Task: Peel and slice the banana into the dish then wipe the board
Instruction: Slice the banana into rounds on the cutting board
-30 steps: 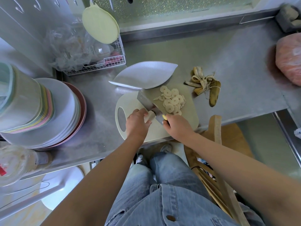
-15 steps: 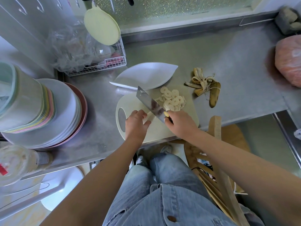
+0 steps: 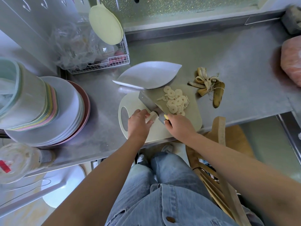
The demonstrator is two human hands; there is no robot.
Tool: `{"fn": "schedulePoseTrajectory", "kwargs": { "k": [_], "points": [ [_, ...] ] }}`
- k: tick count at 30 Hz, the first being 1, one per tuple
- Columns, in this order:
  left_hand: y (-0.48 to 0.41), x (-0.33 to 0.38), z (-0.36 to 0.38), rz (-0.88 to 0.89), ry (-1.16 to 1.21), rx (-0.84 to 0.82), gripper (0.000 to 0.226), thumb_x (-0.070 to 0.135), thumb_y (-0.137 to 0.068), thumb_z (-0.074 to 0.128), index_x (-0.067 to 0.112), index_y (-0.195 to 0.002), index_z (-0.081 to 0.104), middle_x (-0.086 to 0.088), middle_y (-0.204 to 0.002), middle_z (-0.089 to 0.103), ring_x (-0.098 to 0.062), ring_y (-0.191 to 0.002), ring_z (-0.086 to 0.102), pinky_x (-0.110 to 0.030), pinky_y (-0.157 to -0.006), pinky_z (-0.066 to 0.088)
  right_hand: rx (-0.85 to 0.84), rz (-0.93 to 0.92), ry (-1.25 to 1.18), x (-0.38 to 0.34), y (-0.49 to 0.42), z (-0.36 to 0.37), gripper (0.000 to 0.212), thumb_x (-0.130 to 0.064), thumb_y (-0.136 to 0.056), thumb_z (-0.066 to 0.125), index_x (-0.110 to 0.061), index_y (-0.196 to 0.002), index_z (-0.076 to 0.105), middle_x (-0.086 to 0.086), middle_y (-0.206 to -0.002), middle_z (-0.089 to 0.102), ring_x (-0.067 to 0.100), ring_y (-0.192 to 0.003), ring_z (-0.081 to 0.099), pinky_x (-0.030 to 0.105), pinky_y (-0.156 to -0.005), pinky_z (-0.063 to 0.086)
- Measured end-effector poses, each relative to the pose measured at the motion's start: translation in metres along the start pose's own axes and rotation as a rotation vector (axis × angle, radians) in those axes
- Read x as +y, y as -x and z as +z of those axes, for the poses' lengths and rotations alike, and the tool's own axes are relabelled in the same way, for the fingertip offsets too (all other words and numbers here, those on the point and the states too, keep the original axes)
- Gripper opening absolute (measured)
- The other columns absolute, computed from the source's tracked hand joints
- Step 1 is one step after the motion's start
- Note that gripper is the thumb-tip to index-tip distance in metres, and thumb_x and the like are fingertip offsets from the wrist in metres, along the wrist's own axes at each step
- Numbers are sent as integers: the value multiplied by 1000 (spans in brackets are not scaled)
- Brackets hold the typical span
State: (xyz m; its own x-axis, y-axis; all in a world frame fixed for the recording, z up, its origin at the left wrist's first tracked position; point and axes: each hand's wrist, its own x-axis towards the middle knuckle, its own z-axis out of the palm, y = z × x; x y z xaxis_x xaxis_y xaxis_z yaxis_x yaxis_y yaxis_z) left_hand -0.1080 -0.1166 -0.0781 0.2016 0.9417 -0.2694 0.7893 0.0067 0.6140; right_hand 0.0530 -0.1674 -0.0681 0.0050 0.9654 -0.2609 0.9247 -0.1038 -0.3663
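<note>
A pale cutting board (image 3: 192,121) lies at the counter's front edge. My left hand (image 3: 138,124) pinches a short stub of peeled banana (image 3: 153,117) on it. My right hand (image 3: 179,128) grips the handle of a cleaver (image 3: 149,101), whose blade is down on the board right beside the stub. Several thin banana slices (image 3: 176,101) lie heaped on the board to the blade's right. A white leaf-shaped dish (image 3: 146,75) stands just behind the board with nothing in it. The banana peel (image 3: 210,88) lies on the steel counter to the right.
A stack of plates (image 3: 71,111) and a tall stack of bowls (image 3: 24,98) fill the left of the counter. A wire basket (image 3: 101,66) with plastic bags sits behind. A pink bag (image 3: 291,62) is at the far right. A wooden chair (image 3: 219,137) stands below the counter edge.
The cleaver was lifted half a second ago and has come down again on the banana stub. My left hand stays on the stub.
</note>
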Motion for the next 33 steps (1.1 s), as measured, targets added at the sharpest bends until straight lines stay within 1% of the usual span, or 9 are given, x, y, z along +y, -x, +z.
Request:
{"fn": "schedulePoseTrajectory", "kwargs": {
  "k": [3, 8, 11, 15, 20, 23, 28, 31, 33],
  "points": [
    [0, -1, 0, 2, 2, 0, 21, 22, -80, 74, 14, -99, 68, -2, -99, 64, -23, -82, 62, -33, -79, 50, 34, -22, -10, 2, 1, -3, 28, -20, -95, 46, -12, -70, 36, -6, -52, 28, 23, -54, 38, 31, -51, 22],
    [-1, -1, 1, 4, 3, -8, 20, 21, -81, 73, 14, -99, 68, -2, -99, 63, -22, -82, 61, -29, -77, 46, 119, -53, -53, -1, 0, -15, 31, -19, -93, 49, -13, -66, 34, -3, -49, 29, 23, -47, 37, 32, -46, 24],
    [-1, -1, 1, -1, 8, -3, 19, 22, -81, 73, 15, -98, 68, -1, -99, 64, -22, -83, 61, -29, -77, 47, 100, -79, -12, -3, -1, -18, 29, -20, -93, 48, -13, -68, 35, -1, -51, 34, 25, -50, 41, 33, -47, 29],
    [0, -1, 1, -7, 19, 5, 19, 21, -81, 73, 15, -99, 68, 0, -99, 64, -22, -83, 61, -29, -77, 46, 76, -69, 4, -5, -1, -16, 27, -20, -93, 47, -13, -70, 35, -5, -51, 28, 25, -52, 39, 31, -50, 25],
    [-1, -2, 2, -11, 20, 0, 19, 21, -81, 73, 16, -99, 68, 0, -99, 64, -21, -82, 61, -26, -74, 45, 106, -68, -4, -4, 2, -14, 28, -20, -93, 47, -14, -69, 35, -4, -50, 30, 21, -48, 37, 29, -45, 21],
    [-1, -2, 1, -11, 18, -3, 19, 21, -81, 73, 15, -98, 68, -1, -99, 64, -21, -81, 61, -27, -75, 45, 117, -65, -7, -3, 2, -15, 28, -20, -93, 47, -14, -68, 34, -4, -49, 29, 21, -46, 36, 30, -46, 23],
    [-1, -2, 1, -1, 4, -3, 20, 22, -81, 73, 16, -99, 68, -1, -99, 64, -20, -81, 61, -27, -75, 46, 90, -46, -5, -2, -1, -13, 29, -21, -92, 47, -14, -68, 32, -4, -51, 27, 26, -51, 39, 33, -49, 27],
    [-2, -2, 1, -2, 8, -4, 20, 22, -81, 73, 16, -98, 68, 0, -99, 64, -20, -80, 61, -25, -74, 44, 77, -44, -4, -1, -2, -11, 29, -20, -92, 47, -14, -68, 33, -5, -51, 27, 26, -53, 39, 33, -50, 27],
    [-2, -2, 1, 0, 5, -4, 20, 21, -81, 73, 15, -99, 68, -1, -99, 64, -20, -80, 61, -27, -75, 46, 58, -39, -4, -1, -3, -9, 28, -21, -93, 47, -13, -69, 34, -5, -52, 27, 25, -53, 39, 33, -50, 27]
  ]
}}
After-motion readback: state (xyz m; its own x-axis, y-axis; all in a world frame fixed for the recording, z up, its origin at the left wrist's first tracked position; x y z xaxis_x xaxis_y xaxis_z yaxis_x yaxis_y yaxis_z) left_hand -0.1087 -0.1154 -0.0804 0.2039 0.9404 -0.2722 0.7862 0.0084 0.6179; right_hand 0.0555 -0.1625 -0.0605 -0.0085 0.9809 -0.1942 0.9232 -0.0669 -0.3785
